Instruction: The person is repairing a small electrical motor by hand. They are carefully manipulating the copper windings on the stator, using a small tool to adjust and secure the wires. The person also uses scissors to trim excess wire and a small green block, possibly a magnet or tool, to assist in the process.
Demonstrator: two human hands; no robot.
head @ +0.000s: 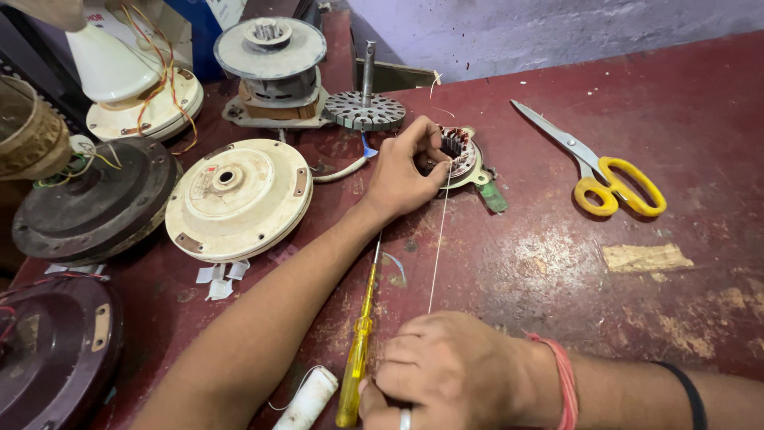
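Observation:
My left hand (404,170) reaches across the red table and grips a small round stator (463,155) with copper windings, fingertips on its near-left rim. A thin white thread (438,243) runs taut from the stator down to my right hand (446,370), which pinches it near the front edge. A yellow-handled screwdriver (358,350) lies under my left forearm, its tip toward the stator. A white thread spool (308,398) lies beside the screwdriver handle at the bottom.
Yellow-handled scissors (613,179) lie at the right. A cream fan motor cover (237,199), a dark cover (95,203), another motor (274,76), a laminated rotor with shaft (364,107) and a dark round housing (52,350) crowd the left. Paper scraps (219,277) lie near the cream cover.

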